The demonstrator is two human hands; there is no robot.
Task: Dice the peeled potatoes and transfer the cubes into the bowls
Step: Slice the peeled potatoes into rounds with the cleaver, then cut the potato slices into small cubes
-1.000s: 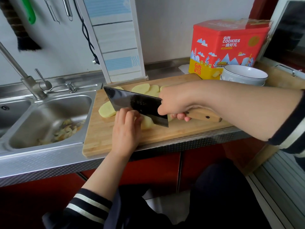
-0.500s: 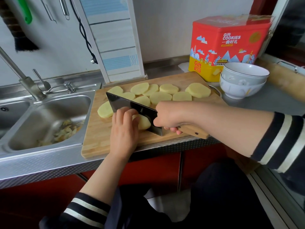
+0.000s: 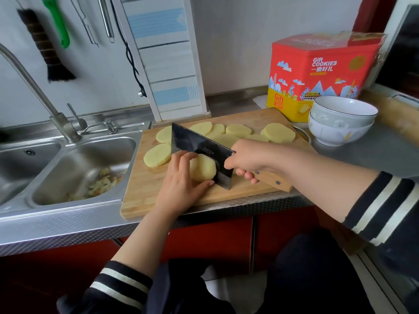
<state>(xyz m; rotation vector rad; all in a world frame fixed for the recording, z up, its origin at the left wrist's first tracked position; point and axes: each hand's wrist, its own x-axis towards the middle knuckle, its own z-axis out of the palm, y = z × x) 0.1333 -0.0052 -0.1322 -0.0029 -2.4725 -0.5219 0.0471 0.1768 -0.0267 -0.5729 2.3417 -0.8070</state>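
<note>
A peeled potato piece [image 3: 202, 168] stands on the wooden cutting board [image 3: 145, 191], cut face towards me. My left hand [image 3: 180, 184] grips it with curled fingers and thumb. My right hand [image 3: 243, 158] holds the wooden handle of a dark cleaver [image 3: 199, 149], whose blade stands against the potato's right side with its edge down on the board. Several round potato slices [image 3: 277, 132] lie across the far half of the board, and one slice [image 3: 157, 154] lies left of the blade. Two stacked white bowls [image 3: 341, 120] stand to the right of the board.
A steel sink [image 3: 74, 159] with potato peelings lies left of the board, with a tap [image 3: 34, 87] behind it. A red cookie tin [image 3: 322, 71] stands behind the bowls. A brush and utensils hang on the wall. The counter's front edge runs just below the board.
The cleaver has come down along the potato piece, its edge now on the board. My left hand has shifted its hold and the cut face now shows.
</note>
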